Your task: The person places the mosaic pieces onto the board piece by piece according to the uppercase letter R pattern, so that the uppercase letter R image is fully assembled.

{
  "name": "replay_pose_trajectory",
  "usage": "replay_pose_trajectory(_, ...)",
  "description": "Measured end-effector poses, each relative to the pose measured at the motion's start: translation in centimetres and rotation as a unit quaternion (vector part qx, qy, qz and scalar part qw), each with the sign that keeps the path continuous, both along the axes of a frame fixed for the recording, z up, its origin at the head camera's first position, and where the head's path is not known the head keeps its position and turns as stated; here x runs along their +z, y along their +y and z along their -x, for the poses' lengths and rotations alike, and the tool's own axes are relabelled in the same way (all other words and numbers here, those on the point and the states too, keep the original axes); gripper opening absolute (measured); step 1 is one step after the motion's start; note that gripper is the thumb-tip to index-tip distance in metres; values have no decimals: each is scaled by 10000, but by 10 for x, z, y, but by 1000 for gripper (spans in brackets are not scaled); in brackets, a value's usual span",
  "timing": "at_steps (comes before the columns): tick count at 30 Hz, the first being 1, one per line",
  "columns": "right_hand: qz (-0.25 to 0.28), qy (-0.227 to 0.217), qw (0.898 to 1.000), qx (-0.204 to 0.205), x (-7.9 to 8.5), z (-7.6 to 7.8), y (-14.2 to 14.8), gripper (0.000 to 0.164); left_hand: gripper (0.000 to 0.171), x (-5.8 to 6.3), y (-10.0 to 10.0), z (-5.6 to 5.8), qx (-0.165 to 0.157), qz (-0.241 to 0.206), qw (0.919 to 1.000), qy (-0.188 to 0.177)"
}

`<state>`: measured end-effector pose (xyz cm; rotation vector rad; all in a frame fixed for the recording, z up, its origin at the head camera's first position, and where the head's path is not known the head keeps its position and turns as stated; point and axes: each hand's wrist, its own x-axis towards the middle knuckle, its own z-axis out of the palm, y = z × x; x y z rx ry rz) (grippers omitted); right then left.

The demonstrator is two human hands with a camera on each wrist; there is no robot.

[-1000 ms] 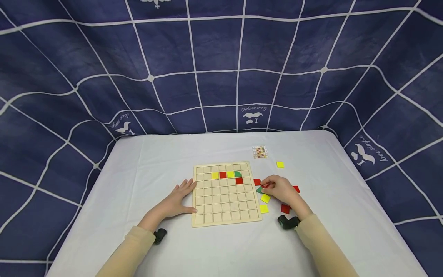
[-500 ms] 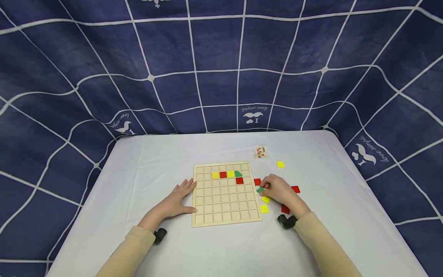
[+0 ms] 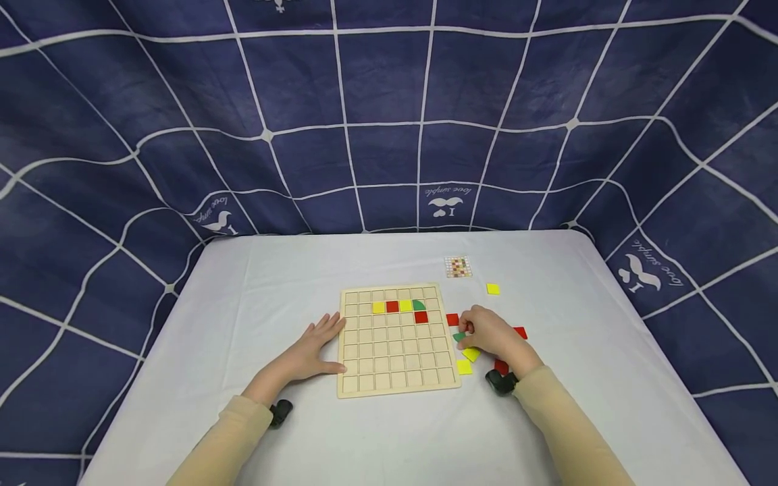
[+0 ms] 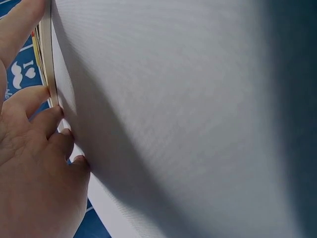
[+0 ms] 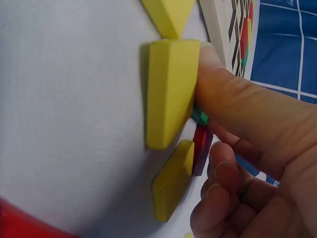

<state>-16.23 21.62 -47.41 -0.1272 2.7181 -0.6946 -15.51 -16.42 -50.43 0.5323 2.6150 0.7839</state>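
A square wooden grid board (image 3: 389, 347) lies on the white table. Five pieces sit in its upper cells, among them a red tile (image 3: 421, 317) and a green quarter-round piece (image 3: 419, 305). My left hand (image 3: 306, 354) is spread at the board's left edge, its fingertips and thumb touching the side. Right of the board, my right hand (image 3: 491, 335) hovers low over loose tiles. In the right wrist view its thumb touches the edge of a yellow tile (image 5: 171, 94), while the other fingers curl loosely. Close by lie a green piece (image 3: 458, 337) and a red tile (image 5: 199, 148).
A small printed pattern card (image 3: 458, 266) lies behind the board. Beside it is a single yellow tile (image 3: 493, 289). More loose tiles lie around the right hand, including a red tile (image 3: 501, 366). Blue checked cloth (image 3: 389, 155) hangs behind the table.
The yellow tile and the green piece by the right thumb have shifted slightly right and nearer. A red tile seen under the right fingers earlier no longer shows there. The left hand stays put.
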Motion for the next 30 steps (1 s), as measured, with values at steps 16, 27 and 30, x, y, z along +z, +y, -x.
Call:
replay_pose_trajectory(16,278,121,9995,-43,-4,-7,3,29,105,3,0,-1,-63,-79,9999,-6)
replay_pose_trajectory(27,1630,435,9852,-309,-9,-9,9,19,106,3,0,-1,-38,-65,10000,-2)
replay_pose_trajectory(30,1929,450,9793,-417,-11,-8,4,16,105,3,0,-1,-49,-55,10000,8)
